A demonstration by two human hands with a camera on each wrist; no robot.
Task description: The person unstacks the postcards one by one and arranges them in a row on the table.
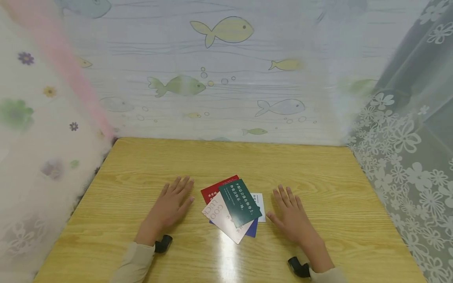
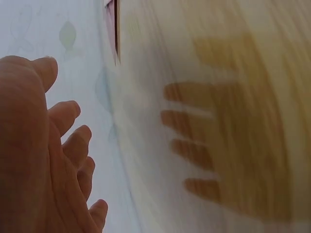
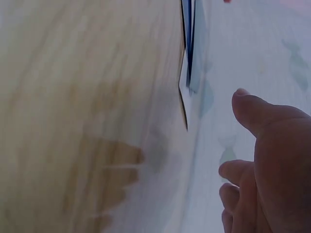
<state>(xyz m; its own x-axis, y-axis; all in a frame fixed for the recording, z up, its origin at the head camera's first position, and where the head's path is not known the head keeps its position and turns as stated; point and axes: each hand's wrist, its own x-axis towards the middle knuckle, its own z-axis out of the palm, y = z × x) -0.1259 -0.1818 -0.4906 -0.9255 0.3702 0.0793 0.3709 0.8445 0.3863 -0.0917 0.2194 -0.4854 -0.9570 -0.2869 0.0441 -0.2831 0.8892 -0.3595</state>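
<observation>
Several printed cards overlap in a loose fan at the middle of the table. On top lies a dark green card (image 1: 244, 206) with white lettering. Beneath it show a red card (image 1: 212, 189), a pale pink card (image 1: 216, 216), a blue card (image 1: 253, 229) and a white card (image 1: 262, 208), each partly hidden. My left hand (image 1: 171, 206) is palm down to the left of the cards, fingers straight and holding nothing. To their right, my right hand (image 1: 291, 218) is palm down with fingers extended, its thumb near the white card. Both wrist views show a gap between hand and tabletop.
The wood-grain table (image 1: 155, 157) is glossy and reflects the hands. A fish-patterned curtain (image 1: 226, 106) hangs along its back edge, with flowered fabric (image 1: 42, 149) at the left and lace (image 1: 417, 181) at the right. Each wrist carries a black camera mount (image 1: 163, 244).
</observation>
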